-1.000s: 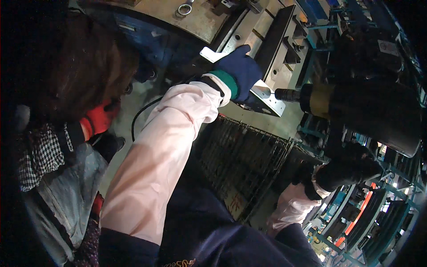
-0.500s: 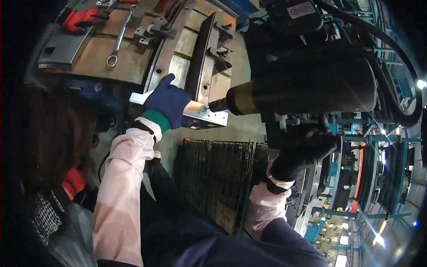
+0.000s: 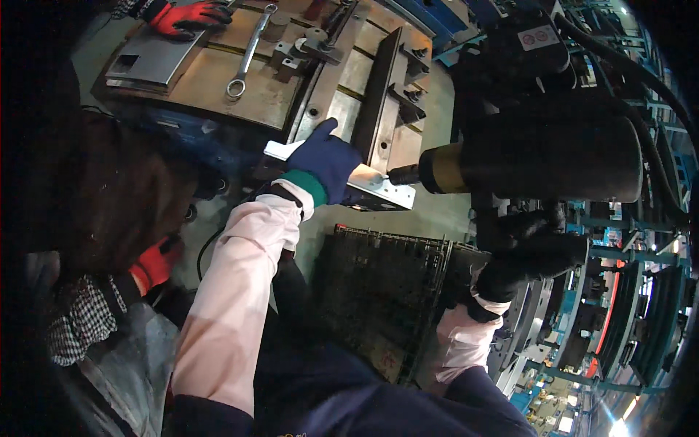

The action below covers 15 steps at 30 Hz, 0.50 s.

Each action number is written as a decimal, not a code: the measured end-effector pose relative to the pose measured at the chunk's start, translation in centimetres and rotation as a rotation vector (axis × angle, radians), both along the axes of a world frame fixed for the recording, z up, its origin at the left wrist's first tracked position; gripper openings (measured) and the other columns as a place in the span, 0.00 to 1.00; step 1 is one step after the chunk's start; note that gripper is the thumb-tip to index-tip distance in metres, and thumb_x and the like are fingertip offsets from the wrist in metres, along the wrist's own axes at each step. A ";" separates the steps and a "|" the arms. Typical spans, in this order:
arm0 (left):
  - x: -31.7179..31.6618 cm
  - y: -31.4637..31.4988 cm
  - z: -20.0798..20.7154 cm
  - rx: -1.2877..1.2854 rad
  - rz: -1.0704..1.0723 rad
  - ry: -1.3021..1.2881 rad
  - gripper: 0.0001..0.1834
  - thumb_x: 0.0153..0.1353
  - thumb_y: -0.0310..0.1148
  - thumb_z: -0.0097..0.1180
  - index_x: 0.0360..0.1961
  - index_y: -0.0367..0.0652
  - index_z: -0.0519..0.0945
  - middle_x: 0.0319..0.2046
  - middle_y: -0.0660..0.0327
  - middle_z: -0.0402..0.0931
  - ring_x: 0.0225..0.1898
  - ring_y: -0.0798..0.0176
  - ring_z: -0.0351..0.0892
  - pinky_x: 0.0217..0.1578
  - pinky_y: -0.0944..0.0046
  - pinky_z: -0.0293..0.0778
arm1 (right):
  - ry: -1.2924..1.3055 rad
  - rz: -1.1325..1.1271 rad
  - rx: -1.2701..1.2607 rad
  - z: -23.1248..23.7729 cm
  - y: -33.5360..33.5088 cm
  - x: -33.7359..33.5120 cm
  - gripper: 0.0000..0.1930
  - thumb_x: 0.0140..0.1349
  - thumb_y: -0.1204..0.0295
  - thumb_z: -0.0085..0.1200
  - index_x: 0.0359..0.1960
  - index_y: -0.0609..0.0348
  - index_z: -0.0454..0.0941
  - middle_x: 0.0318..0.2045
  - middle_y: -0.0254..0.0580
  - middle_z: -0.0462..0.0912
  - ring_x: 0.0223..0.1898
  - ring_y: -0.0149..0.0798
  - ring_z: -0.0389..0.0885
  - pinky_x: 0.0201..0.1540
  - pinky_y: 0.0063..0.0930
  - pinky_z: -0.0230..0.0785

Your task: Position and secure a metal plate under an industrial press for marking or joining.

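A worker's left hand (image 3: 325, 162), in a dark blue glove with a green cuff, lies wrapped over a pale metal angle bracket (image 3: 378, 186), pinning it at the front edge of a steel work table (image 3: 211, 87) while the tip of a large black power tool (image 3: 539, 156) meets the bracket's right end. The right hand (image 3: 526, 264), in a black glove, is closed around the tool's lower grip — fingers curled tight, though the trigger itself cannot be made out.

The bracket looks stiff and fairly light, likely with sharp sheared edges and a smooth face that could slide or spin under the tool's push; the sound hold is flat-palmed along its length, well clear of the tip. The tool appears heavy (its body dwarfs the hand).

On the table lie a combination wrench (image 3: 249, 52) and clamps; a co-worker's red-gloved hand (image 3: 191, 16) rests at the far edge, another red glove (image 3: 154, 264) lower left.
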State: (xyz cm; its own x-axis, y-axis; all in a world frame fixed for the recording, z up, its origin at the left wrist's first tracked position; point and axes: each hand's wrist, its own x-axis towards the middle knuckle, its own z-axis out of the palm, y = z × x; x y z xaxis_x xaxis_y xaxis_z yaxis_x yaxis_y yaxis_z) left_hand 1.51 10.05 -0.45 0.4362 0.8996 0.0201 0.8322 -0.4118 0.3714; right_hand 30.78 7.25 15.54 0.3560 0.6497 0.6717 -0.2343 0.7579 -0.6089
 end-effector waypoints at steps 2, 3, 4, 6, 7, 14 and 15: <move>-0.1 -0.4 -0.4 0.018 0.015 -0.037 0.29 0.44 0.59 0.64 0.44 0.53 0.80 0.38 0.58 0.81 0.46 0.56 0.78 0.68 0.52 0.43 | -0.143 -0.124 0.096 -0.5 0.2 -0.2 0.35 0.71 0.44 0.26 0.63 0.65 0.60 0.51 0.53 0.73 0.37 0.35 0.77 0.43 0.30 0.74; -0.1 -0.3 0.0 0.034 0.019 -0.061 0.29 0.44 0.58 0.65 0.44 0.53 0.80 0.38 0.58 0.81 0.46 0.56 0.78 0.68 0.52 0.43 | -0.491 -0.180 0.189 -0.7 0.2 -0.4 0.36 0.70 0.44 0.26 0.62 0.67 0.61 0.49 0.52 0.74 0.35 0.34 0.76 0.42 0.28 0.74; -0.1 -0.1 0.8 -0.030 -0.015 0.034 0.28 0.45 0.57 0.64 0.44 0.53 0.80 0.38 0.58 0.81 0.47 0.56 0.78 0.68 0.52 0.42 | -0.618 -0.110 0.208 -0.9 0.2 -0.4 0.35 0.71 0.45 0.27 0.62 0.67 0.61 0.50 0.52 0.73 0.37 0.34 0.74 0.44 0.28 0.72; 0.0 0.1 0.6 -0.035 0.007 0.042 0.27 0.45 0.56 0.64 0.43 0.53 0.80 0.38 0.58 0.81 0.47 0.56 0.78 0.68 0.52 0.42 | -0.636 0.163 0.177 -1.1 0.4 -0.2 0.32 0.71 0.48 0.29 0.62 0.65 0.61 0.52 0.51 0.71 0.44 0.36 0.71 0.51 0.30 0.67; 0.0 0.0 0.4 -0.039 0.019 0.046 0.27 0.46 0.56 0.64 0.43 0.53 0.80 0.38 0.58 0.81 0.47 0.56 0.78 0.68 0.53 0.42 | -0.526 0.360 0.124 -1.1 0.6 0.4 0.30 0.71 0.50 0.31 0.62 0.63 0.61 0.55 0.51 0.69 0.49 0.38 0.69 0.55 0.32 0.64; 0.0 -0.1 0.2 0.001 0.005 0.007 0.28 0.46 0.59 0.62 0.42 0.52 0.80 0.37 0.59 0.81 0.46 0.56 0.78 0.68 0.52 0.42 | -0.206 0.886 -0.066 -1.8 2.3 6.8 0.30 0.69 0.48 0.37 0.62 0.58 0.63 0.61 0.52 0.66 0.62 0.44 0.65 0.66 0.38 0.58; -0.1 -0.1 0.2 0.012 0.003 -0.001 0.28 0.46 0.60 0.62 0.41 0.52 0.81 0.37 0.59 0.81 0.45 0.56 0.78 0.68 0.52 0.43 | -0.213 0.881 -0.073 -1.7 2.4 6.8 0.31 0.68 0.46 0.38 0.62 0.59 0.63 0.61 0.52 0.67 0.61 0.44 0.66 0.65 0.38 0.59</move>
State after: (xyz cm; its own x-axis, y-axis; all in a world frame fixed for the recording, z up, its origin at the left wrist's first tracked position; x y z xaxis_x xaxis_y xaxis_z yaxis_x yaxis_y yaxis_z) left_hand 1.46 9.90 -0.30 0.4337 0.9005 0.0310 0.8328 -0.4138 0.3677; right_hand 37.57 9.69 13.83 -0.4169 0.6715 0.6127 -0.5878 0.3149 -0.7452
